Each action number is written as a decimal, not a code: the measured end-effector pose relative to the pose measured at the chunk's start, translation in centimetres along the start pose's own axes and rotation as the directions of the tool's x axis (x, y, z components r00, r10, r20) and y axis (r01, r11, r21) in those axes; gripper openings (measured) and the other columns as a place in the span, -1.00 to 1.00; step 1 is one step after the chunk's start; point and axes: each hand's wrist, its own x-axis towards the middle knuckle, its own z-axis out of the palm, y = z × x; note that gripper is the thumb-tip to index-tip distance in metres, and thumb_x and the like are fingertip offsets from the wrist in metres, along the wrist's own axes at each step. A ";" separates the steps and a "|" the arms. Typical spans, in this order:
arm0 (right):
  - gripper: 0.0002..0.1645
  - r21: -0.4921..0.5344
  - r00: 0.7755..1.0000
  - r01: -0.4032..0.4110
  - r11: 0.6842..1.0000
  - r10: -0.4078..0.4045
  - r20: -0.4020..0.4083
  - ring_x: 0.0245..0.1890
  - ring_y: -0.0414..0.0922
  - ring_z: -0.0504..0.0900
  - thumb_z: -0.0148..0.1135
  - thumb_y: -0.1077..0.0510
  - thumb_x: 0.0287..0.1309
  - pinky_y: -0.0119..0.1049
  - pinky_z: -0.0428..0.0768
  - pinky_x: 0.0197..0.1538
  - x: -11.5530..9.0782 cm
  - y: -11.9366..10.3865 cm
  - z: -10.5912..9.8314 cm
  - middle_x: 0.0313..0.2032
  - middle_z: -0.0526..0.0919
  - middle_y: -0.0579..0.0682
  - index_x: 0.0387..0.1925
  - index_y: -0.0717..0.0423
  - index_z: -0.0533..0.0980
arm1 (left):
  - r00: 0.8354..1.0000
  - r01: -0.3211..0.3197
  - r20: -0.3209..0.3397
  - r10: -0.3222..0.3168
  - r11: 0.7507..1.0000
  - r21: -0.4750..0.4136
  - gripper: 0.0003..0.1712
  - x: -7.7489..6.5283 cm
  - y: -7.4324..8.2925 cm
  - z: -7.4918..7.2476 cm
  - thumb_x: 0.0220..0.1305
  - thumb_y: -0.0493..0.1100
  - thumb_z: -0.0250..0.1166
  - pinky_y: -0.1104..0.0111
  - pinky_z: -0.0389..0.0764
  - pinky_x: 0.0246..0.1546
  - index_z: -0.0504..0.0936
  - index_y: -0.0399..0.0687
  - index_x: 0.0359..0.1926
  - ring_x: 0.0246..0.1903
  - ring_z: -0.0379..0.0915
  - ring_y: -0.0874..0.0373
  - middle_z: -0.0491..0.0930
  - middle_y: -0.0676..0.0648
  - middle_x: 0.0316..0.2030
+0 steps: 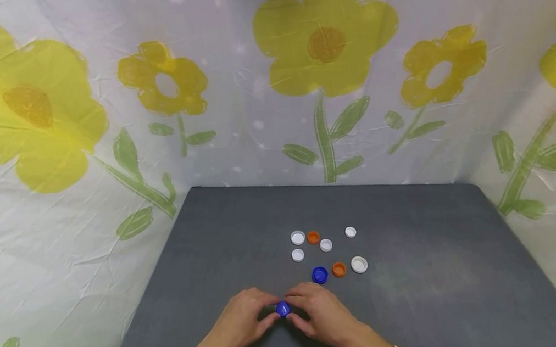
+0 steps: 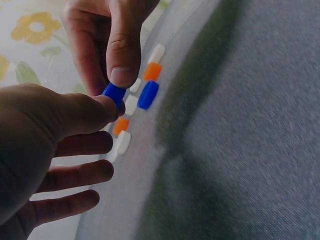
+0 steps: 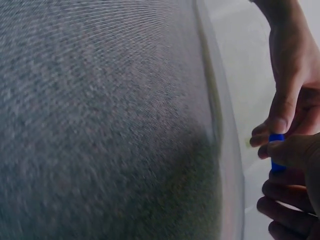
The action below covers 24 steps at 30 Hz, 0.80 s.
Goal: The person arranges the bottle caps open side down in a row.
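Note:
A small blue bottle cap point(image 1: 282, 308) is held up between both hands near the front of the table. My left hand point(image 1: 246, 317) pinches its left side with thumb and fingertips, and my right hand point(image 1: 322, 314) pinches the right side. In the left wrist view the thumbs of both hands press on the blue cap point(image 2: 114, 93), and the left hand's other fingers stretch out apart from it. The right wrist view shows only a sliver of the cap point(image 3: 276, 152) among the fingers. Just beyond the right hand lies a larger blue cap point(image 1: 319, 274).
On the dark grey table point(image 1: 443, 302), two orange caps point(image 1: 339, 269) and several white caps point(image 1: 359, 264) lie loosely spread beyond the hands. A pale sheet point(image 1: 238, 116) printed with yellow flowers hangs behind and along both sides.

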 end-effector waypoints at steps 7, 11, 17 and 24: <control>-0.73 -0.091 0.998 0.022 0.996 -0.017 0.056 -0.04 -0.22 0.75 0.63 0.04 0.17 -0.28 0.68 0.14 -0.2 -0.4 1.2 -0.10 0.81 -0.18 -0.11 0.00 0.81 | 0.999 -0.039 0.032 0.038 0.999 0.012 -0.79 -0.8 -0.7 0.8 0.22 -0.13 0.65 0.27 0.74 -0.13 0.86 0.03 -0.12 -0.18 0.73 0.24 0.84 0.14 -0.23; -0.77 -0.114 0.996 0.043 0.993 -0.033 0.081 -0.06 -0.23 0.74 0.62 0.01 0.19 -0.30 0.67 0.13 -0.4 -0.6 1.8 -0.11 0.80 -0.21 -0.14 -0.04 0.81 | 0.997 -0.052 0.051 0.053 0.999 -0.011 -0.82 -1.3 -0.8 1.0 0.23 -0.15 0.63 0.28 0.72 -0.14 0.87 0.04 -0.15 -0.20 0.71 0.26 0.83 0.15 -0.25; -0.82 -0.133 0.990 0.085 0.988 -0.068 0.125 -0.07 -0.24 0.72 0.60 0.03 0.18 -0.32 0.67 0.08 -0.7 -1.0 2.1 -0.09 0.78 -0.18 -0.19 -0.06 0.80 | 0.989 -0.047 0.136 0.052 0.998 -0.044 -0.87 -1.7 -0.9 1.3 0.28 -0.16 0.60 0.34 0.70 -0.17 0.85 0.08 -0.17 -0.20 0.67 0.31 0.81 0.18 -0.25; -0.81 -0.187 0.987 0.107 0.976 -0.081 0.141 -0.08 -0.22 0.71 0.64 0.01 0.10 -0.33 0.66 0.09 -0.5 -0.9 2.3 -0.10 0.77 -0.17 -0.26 -0.08 0.79 | 0.974 -0.058 0.219 0.060 0.998 -0.016 -0.89 -1.0 -1.1 1.4 0.28 -0.16 0.59 0.36 0.66 -0.21 0.81 0.12 -0.25 -0.24 0.61 0.33 0.80 0.22 -0.29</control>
